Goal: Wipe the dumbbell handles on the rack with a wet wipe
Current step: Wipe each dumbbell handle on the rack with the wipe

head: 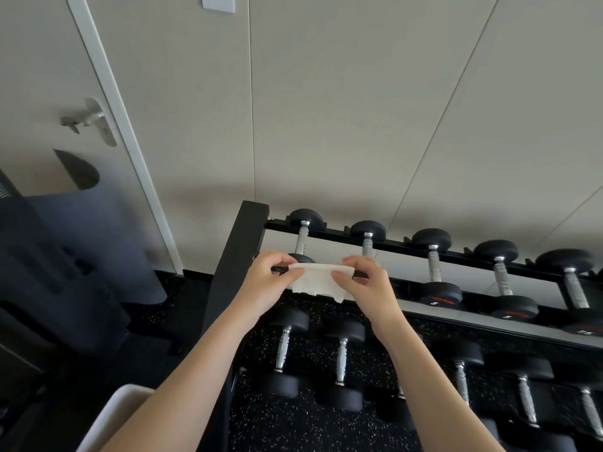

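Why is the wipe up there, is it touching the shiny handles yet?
Cannot tell. In the head view both hands hold the wipe stretched before the nearest handles, hiding any gap.

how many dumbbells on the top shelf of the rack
5 show clearly in a row: the leftmost behind the left hand, then four to its right. More may sit beyond the right edge.

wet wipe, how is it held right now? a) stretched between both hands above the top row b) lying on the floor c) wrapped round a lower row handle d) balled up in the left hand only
a: the wet wipe is pinched at one end by the left hand and at the other by the right hand, spread out in front of the top-row dumbbells, not yet around a handle.
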`<state>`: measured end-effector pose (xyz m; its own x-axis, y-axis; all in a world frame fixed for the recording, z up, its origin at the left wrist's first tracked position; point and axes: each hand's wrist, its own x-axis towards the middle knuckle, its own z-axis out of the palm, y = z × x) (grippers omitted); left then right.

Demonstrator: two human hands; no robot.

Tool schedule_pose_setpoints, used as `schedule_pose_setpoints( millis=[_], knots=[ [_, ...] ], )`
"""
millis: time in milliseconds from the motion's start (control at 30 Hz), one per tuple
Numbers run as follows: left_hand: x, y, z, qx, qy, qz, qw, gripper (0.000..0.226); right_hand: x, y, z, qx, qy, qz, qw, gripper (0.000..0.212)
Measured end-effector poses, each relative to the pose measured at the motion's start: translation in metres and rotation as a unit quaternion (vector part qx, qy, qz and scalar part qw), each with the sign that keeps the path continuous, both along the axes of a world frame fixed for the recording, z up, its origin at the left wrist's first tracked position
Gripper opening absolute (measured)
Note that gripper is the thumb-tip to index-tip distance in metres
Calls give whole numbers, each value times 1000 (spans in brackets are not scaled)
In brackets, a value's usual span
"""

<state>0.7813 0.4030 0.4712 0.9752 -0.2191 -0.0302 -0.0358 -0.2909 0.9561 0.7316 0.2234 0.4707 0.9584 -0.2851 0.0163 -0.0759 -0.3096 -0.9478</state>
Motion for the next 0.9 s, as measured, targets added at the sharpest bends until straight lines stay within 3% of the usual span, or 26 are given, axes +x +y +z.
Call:
schedule_pose_setpoints(
  millis=[133, 300, 433, 533, 667, 767, 900],
  knots=[
    [17, -4, -3, -77, 61, -26, 995, 8, 12, 1, -7, 124, 8, 3, 992, 17],
    [38, -19, -14, -132, 89, 24, 987, 10, 31, 3, -19, 167, 0, -57, 984, 12],
    [55, -35, -25, -115, 97, 48, 987, 13, 51, -7, -31, 170, 0, -96, 981, 12],
    [69, -50, -32, -109, 111, 60, 986, 14, 70, -18, -39, 144, -2, -130, 981, 9],
    [89, -76, -39, -104, 112, 70, 986, 13, 101, -33, -45, -5, -31, -178, 984, 4],
    [106, -103, -39, -121, 122, 71, 983, 13, 123, -43, -48, -49, -63, -139, 987, 9],
    [125, -132, -35, -161, 129, 72, 976, 2, 145, -63, -57, -40, -71, -89, 993, 13]
  ],
)
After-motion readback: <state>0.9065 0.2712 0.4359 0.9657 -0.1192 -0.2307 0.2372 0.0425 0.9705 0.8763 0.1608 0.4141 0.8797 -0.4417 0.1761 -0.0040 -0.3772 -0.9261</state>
